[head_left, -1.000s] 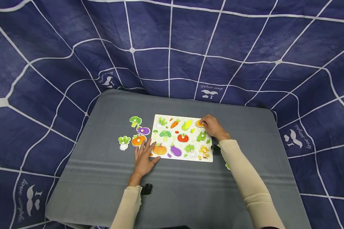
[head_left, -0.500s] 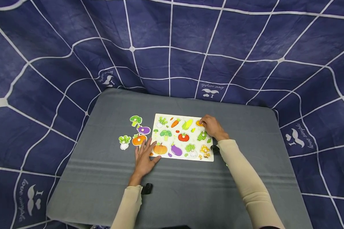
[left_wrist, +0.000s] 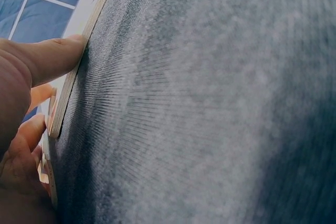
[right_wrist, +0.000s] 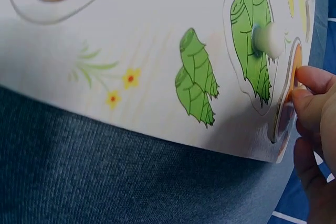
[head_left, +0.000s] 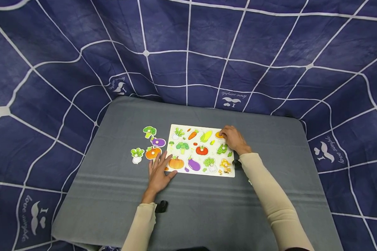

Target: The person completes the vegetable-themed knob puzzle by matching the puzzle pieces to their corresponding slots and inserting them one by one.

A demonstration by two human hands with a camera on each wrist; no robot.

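A wooden vegetable puzzle board (head_left: 213, 173) lies on the grey table. My right hand (head_left: 235, 139) pinches an orange piece (right_wrist: 297, 59) at the board's far right corner; its knob is hidden by the fingers. Beside it, a leafy green piece (right_wrist: 249, 51) with a white knob sits in the board. My left hand (head_left: 158, 176) has spread, fairly straight fingers at the near left corner. Its thumb (left_wrist: 60, 53) rests on the board's edge, and its fingertips reach the loose pumpkin piece (head_left: 152, 153).
Left of the board lie loose broccoli (head_left: 149, 131), eggplant (head_left: 158, 142) and turnip (head_left: 137, 155) pieces. Tomato (head_left: 202, 150) and mushroom (head_left: 225, 165) pieces sit in the board. Something small and pale (head_left: 250, 182) shows beside the right sleeve. A blue grid-patterned cloth (head_left: 207, 73) hangs behind the table.
The right hand stays on the orange piece with barely visible movement, and the left hand keeps its place. The whole view shifts slightly.
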